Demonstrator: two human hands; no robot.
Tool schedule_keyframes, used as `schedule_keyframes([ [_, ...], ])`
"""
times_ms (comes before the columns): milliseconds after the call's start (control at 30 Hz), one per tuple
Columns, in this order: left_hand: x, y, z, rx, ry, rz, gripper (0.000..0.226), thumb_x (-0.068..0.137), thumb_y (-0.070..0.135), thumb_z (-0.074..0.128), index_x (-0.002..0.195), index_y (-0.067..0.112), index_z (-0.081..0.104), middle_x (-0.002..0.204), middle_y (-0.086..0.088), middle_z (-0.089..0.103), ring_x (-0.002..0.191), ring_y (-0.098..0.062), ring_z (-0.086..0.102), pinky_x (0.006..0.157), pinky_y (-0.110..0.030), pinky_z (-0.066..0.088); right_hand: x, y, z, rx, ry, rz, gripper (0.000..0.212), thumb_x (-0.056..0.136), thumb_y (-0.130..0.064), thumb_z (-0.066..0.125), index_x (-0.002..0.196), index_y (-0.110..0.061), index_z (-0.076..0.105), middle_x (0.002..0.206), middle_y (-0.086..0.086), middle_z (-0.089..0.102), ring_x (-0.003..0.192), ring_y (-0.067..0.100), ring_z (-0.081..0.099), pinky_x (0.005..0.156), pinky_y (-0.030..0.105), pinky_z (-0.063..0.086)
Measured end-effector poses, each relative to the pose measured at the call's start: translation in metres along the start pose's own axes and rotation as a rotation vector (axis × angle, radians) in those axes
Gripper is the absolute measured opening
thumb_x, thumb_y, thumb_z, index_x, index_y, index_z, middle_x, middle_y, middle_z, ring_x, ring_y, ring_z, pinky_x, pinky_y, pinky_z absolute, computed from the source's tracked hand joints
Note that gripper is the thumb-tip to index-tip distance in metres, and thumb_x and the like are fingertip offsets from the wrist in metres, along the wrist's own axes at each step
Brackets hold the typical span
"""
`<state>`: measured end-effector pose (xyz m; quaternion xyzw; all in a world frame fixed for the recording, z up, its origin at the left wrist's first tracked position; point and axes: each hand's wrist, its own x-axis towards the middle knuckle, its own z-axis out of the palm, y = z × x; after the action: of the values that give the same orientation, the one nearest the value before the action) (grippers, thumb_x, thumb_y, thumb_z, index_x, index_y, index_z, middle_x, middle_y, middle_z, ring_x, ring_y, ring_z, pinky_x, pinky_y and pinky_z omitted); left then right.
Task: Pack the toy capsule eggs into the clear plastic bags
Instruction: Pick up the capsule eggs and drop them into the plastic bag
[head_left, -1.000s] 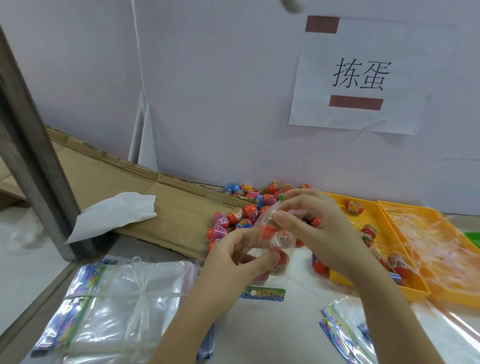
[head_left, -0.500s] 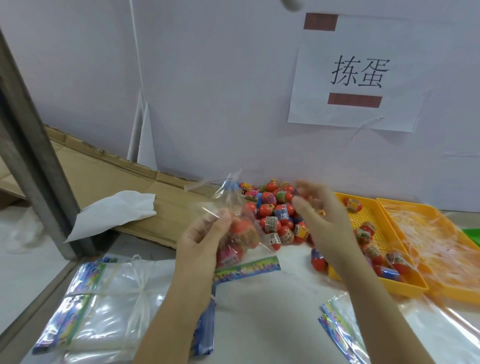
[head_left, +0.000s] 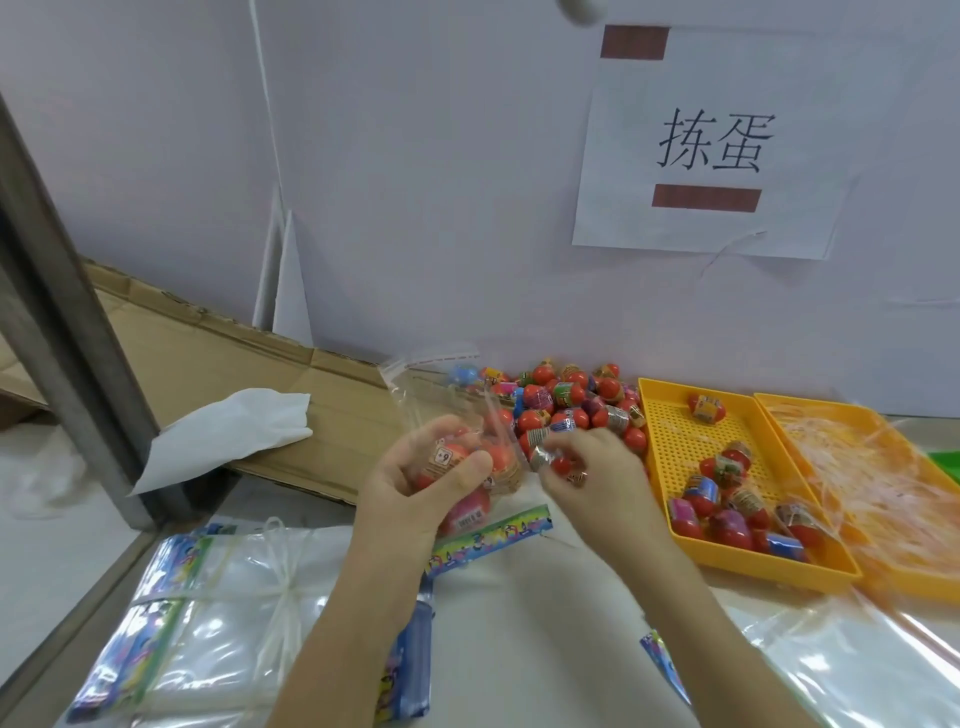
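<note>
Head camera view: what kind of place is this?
Likely a small hand-packing workstation: a loose pile of capsule eggs, a tied bundle of clear bags, and a yellow mesh tray holding more eggs.

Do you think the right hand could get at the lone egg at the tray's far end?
Probably yes: the lone egg lies uncovered nearby, though the right hand grips other eggs.

A paper sign (head_left: 711, 145) high on the wall (head_left: 415, 156), toward its right edge, reads 拣蛋 (two black characters). An egg (head_left: 451, 460) inside the bag (head_left: 436, 387) carries a label showing "6+", upside down; other labels are unreadable.
</note>
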<state>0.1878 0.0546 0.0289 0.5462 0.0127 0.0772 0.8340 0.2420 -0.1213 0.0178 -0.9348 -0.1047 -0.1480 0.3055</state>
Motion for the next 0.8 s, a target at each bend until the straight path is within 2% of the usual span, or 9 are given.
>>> schedule_keyframes([
  [67,-0.001,-0.001,0.001,0.085,-0.004,0.014,0.053,0.045,0.034,0.087,0.097,0.030,0.075,0.096,0.000,0.076,0.087,-0.019,0.074,0.066,-0.027,0.059,0.003,-0.012,-0.026,0.290,0.155,-0.031,0.021,0.087,-0.017,0.067,0.099,-0.035,0.065,0.101,-0.003,0.059,0.085,-0.003,0.054,0.073,0.014,0.048],
  [133,-0.003,-0.004,0.004,0.149,-0.018,0.030,0.050,0.049,0.029,0.087,0.097,0.031,0.074,0.097,0.002,0.076,0.087,-0.018,0.074,0.066,-0.026,0.059,0.000,-0.026,-0.054,0.527,0.230,-0.115,0.030,0.084,-0.015,0.070,0.097,-0.042,0.066,0.094,-0.003,0.064,0.082,0.002,0.059,0.072,0.015,0.048],
  [200,-0.005,-0.008,0.008,0.201,-0.036,0.043,0.042,0.056,0.023,0.086,0.095,0.031,0.074,0.096,0.005,0.076,0.084,-0.015,0.074,0.064,-0.023,0.057,-0.008,-0.041,-0.076,0.781,0.172,-0.238,0.034,0.079,-0.018,0.074,0.104,-0.039,0.068,0.090,-0.007,0.069,0.080,0.008,0.064,0.072,0.016,0.051],
  [267,-0.008,-0.009,0.013,0.267,-0.064,0.063,0.046,0.054,0.028,0.083,0.099,0.029,0.071,0.092,0.010,0.076,0.080,-0.011,0.073,0.064,-0.020,0.056,-0.016,-0.052,-0.090,0.877,0.083,-0.330,0.035,0.073,-0.023,0.078,0.105,-0.034,0.068,0.090,-0.009,0.071,0.079,0.007,0.067,0.072,0.017,0.053],
  [367,-0.012,-0.009,0.018,0.306,-0.125,0.068,0.057,0.053,0.032,0.082,0.108,0.025,0.067,0.092,0.008,0.076,0.081,-0.014,0.074,0.066,-0.021,0.057,-0.020,-0.058,-0.095,0.590,0.092,-0.346,0.027,0.074,-0.027,0.082,0.097,-0.036,0.070,0.090,-0.009,0.072,0.081,0.011,0.067,0.074,0.025,0.054],
  [533,-0.013,-0.010,0.017,0.357,-0.219,0.075,0.052,0.055,0.035,0.082,0.104,0.039,0.068,0.100,0.008,0.075,0.091,-0.014,0.073,0.074,-0.025,0.058,-0.018,-0.057,-0.092,0.026,0.119,-0.424,0.023,0.086,-0.024,0.070,0.108,-0.027,0.072,0.106,-0.013,0.067,0.101,0.014,0.056,0.089,0.039,0.042],
  [600,-0.014,-0.009,0.016,0.363,-0.265,0.068,0.049,0.057,0.033,0.082,0.102,0.046,0.069,0.102,0.009,0.075,0.093,-0.013,0.073,0.076,-0.023,0.058,-0.019,-0.055,-0.092,-0.063,0.121,-0.431,0.024,0.087,-0.031,0.063,0.109,-0.030,0.071,0.108,-0.016,0.066,0.100,0.009,0.048,0.089,0.036,0.031],
  [700,-0.015,-0.007,0.015,0.365,-0.317,0.041,0.053,0.058,0.033,0.083,0.108,0.039,0.068,0.103,0.008,0.075,0.094,-0.013,0.073,0.076,-0.021,0.057,-0.018,-0.055,-0.095,-0.072,0.088,-0.432,0.029,0.088,-0.038,0.054,0.113,-0.035,0.069,0.110,-0.024,0.063,0.103,0.001,0.040,0.090,0.031,0.022],
  [800,-0.015,-0.005,0.015,0.317,-0.351,0.018,0.049,0.060,0.025,0.083,0.106,0.038,0.072,0.102,0.004,0.076,0.093,-0.015,0.073,0.073,-0.021,0.057,-0.018,-0.054,-0.095,-0.096,0.061,-0.450,0.031,0.092,-0.032,0.056,0.122,-0.035,0.063,0.113,-0.022,0.063,0.112,0.002,0.043,0.098,0.025,0.016],
])
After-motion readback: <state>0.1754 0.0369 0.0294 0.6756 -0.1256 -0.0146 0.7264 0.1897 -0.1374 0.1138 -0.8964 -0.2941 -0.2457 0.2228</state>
